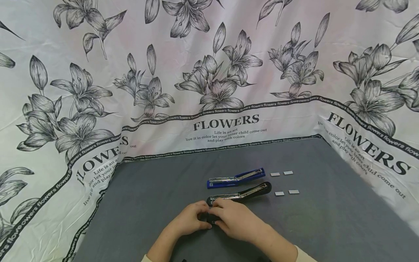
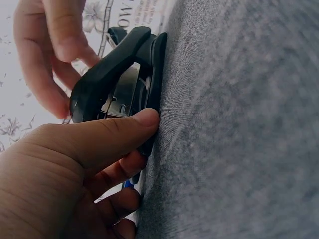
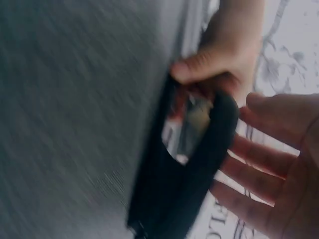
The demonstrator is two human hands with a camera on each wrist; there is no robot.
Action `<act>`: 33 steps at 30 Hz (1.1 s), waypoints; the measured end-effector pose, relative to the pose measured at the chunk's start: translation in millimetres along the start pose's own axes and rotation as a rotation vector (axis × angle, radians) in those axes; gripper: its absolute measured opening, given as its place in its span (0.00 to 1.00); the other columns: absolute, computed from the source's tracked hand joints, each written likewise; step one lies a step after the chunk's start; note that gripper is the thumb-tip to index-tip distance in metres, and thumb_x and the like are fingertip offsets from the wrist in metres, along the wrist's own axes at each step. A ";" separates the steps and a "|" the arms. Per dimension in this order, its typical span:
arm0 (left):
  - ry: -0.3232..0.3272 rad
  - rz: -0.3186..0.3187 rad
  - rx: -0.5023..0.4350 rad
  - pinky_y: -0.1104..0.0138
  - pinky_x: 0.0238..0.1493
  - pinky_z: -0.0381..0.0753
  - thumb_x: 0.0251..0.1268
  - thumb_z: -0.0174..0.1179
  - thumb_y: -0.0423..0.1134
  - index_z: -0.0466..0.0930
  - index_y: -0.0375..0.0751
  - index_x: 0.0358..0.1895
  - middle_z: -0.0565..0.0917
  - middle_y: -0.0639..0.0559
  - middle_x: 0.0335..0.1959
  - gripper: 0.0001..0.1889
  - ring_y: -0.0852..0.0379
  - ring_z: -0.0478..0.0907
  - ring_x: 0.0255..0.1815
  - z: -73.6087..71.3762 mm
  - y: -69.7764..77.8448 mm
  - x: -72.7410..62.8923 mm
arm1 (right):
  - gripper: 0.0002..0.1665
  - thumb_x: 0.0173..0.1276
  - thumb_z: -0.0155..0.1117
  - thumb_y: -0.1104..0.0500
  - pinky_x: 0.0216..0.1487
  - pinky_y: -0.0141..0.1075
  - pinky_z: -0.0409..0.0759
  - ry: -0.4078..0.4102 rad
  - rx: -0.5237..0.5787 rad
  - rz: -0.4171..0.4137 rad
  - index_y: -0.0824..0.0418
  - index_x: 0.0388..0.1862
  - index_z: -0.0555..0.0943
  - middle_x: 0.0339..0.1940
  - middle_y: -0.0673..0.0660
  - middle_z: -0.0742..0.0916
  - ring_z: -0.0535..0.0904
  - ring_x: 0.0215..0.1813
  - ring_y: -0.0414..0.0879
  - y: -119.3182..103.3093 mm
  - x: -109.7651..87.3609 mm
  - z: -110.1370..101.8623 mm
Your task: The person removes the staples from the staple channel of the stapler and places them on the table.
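A black stapler (image 1: 212, 218) sits on the grey tabletop between the two hands, its top arm raised a little from the base. My left hand (image 1: 190, 220) pinches the base near one end, the thumb along the near side and fingers behind, as the left wrist view shows. Metal parts of the stapler (image 2: 107, 74) show in the gap between arm and base. My right hand (image 1: 237, 222) is at the top arm; in the right wrist view its fingers (image 3: 259, 174) are extended, with fingertips right at the arm. Part of the stapler is hidden by the hands in the head view.
Just beyond the hands lies a second black stapler (image 1: 252, 191), spread open, with a blue stapler (image 1: 235, 178), also spread open, behind it. Several small whitish strips (image 1: 279, 194) lie to their right. Flower-printed cloth (image 1: 226, 131) borders the table at the back and sides.
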State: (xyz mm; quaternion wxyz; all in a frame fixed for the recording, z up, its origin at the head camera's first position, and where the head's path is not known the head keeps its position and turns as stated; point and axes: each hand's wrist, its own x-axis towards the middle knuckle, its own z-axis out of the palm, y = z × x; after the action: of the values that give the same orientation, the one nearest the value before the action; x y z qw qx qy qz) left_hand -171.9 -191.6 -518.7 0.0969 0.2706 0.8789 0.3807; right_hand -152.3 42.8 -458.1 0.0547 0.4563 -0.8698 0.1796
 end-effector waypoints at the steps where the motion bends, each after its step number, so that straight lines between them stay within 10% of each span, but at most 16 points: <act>1: -0.001 -0.006 -0.002 0.69 0.36 0.70 0.55 0.78 0.37 0.88 0.53 0.44 0.78 0.66 0.40 0.14 0.65 0.69 0.33 -0.1 -0.1 -0.2 | 0.21 0.68 0.74 0.58 0.45 0.30 0.80 -0.002 -0.024 -0.012 0.57 0.60 0.85 0.53 0.50 0.82 0.80 0.47 0.39 -1.9 0.7 3.7; 14: 0.008 -0.006 0.003 0.68 0.37 0.70 0.54 0.79 0.36 0.83 0.56 0.39 0.77 0.65 0.38 0.15 0.63 0.70 0.33 0.0 1.4 0.7 | 0.22 0.64 0.75 0.67 0.43 0.26 0.78 0.114 -0.141 -0.086 0.55 0.56 0.88 0.47 0.48 0.84 0.81 0.45 0.37 -2.9 3.9 20.6; 33: 0.007 -0.030 0.053 0.67 0.45 0.74 0.54 0.78 0.37 0.89 0.49 0.46 0.80 0.67 0.43 0.15 0.66 0.73 0.40 0.5 3.0 1.8 | 0.26 0.71 0.66 0.68 0.34 0.29 0.75 0.048 0.073 0.041 0.54 0.66 0.81 0.56 0.52 0.79 0.76 0.36 0.35 4.2 -4.2 -17.1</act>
State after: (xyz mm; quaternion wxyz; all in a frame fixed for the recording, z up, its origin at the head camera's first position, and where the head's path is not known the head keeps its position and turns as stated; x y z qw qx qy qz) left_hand -172.0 -188.6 -516.9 0.0922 0.2588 0.8930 0.3565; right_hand -154.5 54.5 -444.4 0.0552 0.4356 -0.8703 0.2230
